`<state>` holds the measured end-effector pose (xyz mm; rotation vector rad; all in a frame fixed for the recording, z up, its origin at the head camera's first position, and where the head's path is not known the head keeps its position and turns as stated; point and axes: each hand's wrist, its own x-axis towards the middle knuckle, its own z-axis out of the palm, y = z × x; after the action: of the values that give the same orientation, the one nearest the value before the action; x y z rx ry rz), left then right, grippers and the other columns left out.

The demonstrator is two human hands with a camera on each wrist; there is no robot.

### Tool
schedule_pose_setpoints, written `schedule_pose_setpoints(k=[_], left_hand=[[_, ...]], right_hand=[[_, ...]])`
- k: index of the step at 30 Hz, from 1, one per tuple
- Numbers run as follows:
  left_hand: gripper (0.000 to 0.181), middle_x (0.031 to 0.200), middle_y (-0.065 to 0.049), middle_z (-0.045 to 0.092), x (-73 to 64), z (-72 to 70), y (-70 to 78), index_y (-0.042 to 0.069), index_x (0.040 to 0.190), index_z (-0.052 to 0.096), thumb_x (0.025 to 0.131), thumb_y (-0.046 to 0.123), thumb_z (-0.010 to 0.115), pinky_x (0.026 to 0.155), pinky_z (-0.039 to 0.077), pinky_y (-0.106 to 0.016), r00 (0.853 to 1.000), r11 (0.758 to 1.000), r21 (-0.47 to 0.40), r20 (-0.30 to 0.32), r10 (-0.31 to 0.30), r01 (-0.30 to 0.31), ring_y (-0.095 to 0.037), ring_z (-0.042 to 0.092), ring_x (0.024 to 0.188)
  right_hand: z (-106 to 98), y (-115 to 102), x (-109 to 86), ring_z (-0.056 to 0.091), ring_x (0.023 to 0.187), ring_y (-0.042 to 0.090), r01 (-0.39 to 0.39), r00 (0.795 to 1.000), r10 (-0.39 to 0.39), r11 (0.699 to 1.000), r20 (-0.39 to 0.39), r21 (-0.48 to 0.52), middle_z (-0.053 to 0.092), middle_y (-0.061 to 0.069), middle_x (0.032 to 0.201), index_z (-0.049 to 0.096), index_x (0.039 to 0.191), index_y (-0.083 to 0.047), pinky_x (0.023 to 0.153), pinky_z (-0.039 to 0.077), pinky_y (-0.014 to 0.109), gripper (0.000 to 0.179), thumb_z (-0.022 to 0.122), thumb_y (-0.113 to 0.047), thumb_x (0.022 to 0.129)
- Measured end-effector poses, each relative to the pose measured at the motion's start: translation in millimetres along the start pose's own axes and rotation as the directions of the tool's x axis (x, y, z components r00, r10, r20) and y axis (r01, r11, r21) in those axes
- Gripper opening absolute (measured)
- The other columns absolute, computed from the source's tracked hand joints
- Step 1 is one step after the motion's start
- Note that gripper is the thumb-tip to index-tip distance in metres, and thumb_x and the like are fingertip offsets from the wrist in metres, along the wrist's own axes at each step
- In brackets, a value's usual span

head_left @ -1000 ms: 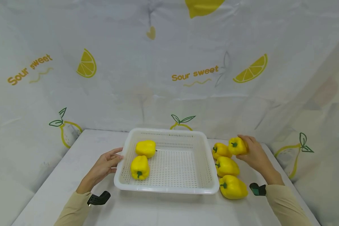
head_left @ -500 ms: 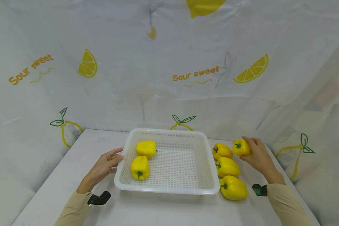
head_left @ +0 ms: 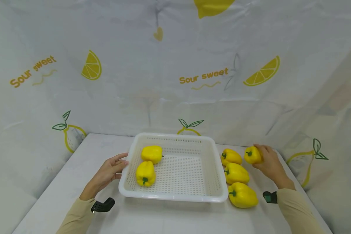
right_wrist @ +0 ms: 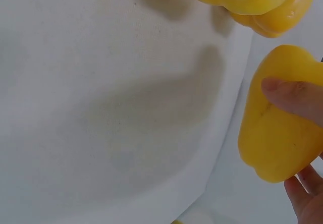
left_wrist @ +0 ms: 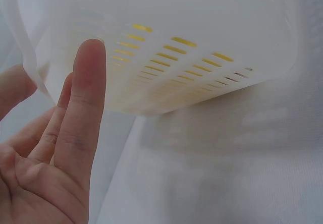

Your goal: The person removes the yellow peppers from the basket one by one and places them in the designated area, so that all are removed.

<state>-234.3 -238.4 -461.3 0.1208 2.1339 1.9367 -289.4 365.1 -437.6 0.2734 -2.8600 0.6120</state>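
A white plastic basket (head_left: pixel 178 196) sits in the middle of the head view, with two yellow bell peppers, an upper one (head_left: pixel 151 154) and a lower one (head_left: pixel 145 174), at its left side. My left hand (head_left: pixel 106 172) holds its left rim, thumb over the edge and fingers along the outer wall (left_wrist: pixel 212 12). My right hand (head_left: pixel 269 163) grips another yellow bell pepper (head_left: pixel 253 155) at the back right. In the right wrist view, thumb and fingertips hold this pepper (right_wrist: pixel 277 128), a shadow lying apart from it on the table.
Right of the basket, three yellow bell peppers stand in a row: back (head_left: pixel 231 157), middle (head_left: pixel 237 173) and front (head_left: pixel 242 195). The white table (head_left: pixel 175 221) ends at a lemon-printed curtain (head_left: pixel 163 107) behind and on both sides.
My right hand has moved right and slightly down in the head view with its bell pepper, away from the row. The left hand and basket stay in place.
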Motion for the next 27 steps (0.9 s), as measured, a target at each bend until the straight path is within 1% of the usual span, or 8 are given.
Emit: schedule_pose_setpoints(k=[5,11,20,27], left_hand=[[0.068,0.118,-0.006,0.066,0.0,0.2,0.7,0.002,0.156,0.025,0.101,0.026,0.058,0.082,0.062,-0.036,1.0,1.0,0.006,-0.004,-0.001,0.001,-0.016,0.071,0.096],[0.069,0.119,-0.007,0.065,0.2,0.1,0.8,0.002,0.156,0.024,0.101,0.025,0.059,0.083,0.062,-0.036,1.0,1.0,0.002,-0.003,-0.006,0.006,-0.016,0.071,0.098],[0.068,0.116,-0.004,0.067,1.4,-0.9,-0.3,0.001,0.155,0.025,0.101,0.025,0.058,0.082,0.062,-0.036,1.0,1.0,-0.001,0.004,0.006,-0.006,-0.016,0.071,0.097],[0.068,0.118,-0.006,0.066,1.2,-1.3,-1.2,0.002,0.155,0.025,0.101,0.025,0.058,0.082,0.062,-0.036,1.0,1.0,0.011,-0.002,0.0,0.0,-0.016,0.071,0.096]], right_hand=[[5.2,4.7,1.3,0.036,0.118,0.059,0.0,1.0,0.0,1.0,0.009,-0.011,0.037,0.039,0.135,0.039,0.143,0.006,0.096,0.036,0.076,0.078,0.078,0.005,0.075],[10.1,9.5,2.4,0.036,0.118,0.061,0.001,0.999,0.0,1.0,0.043,-0.028,0.037,0.039,0.136,0.037,0.144,0.006,0.095,0.035,0.077,0.079,0.077,0.004,0.076],[12.4,10.3,2.6,0.036,0.118,0.062,0.002,0.999,-0.001,0.999,0.04,-0.032,0.04,0.041,0.135,0.037,0.139,0.013,0.099,0.031,0.075,0.074,0.075,0.005,0.076],[17.4,14.1,1.1,0.033,0.121,0.061,-0.03,0.997,0.032,0.999,0.075,-0.037,0.038,0.04,0.137,0.036,0.14,0.011,0.102,0.029,0.075,0.074,0.075,0.005,0.077]])
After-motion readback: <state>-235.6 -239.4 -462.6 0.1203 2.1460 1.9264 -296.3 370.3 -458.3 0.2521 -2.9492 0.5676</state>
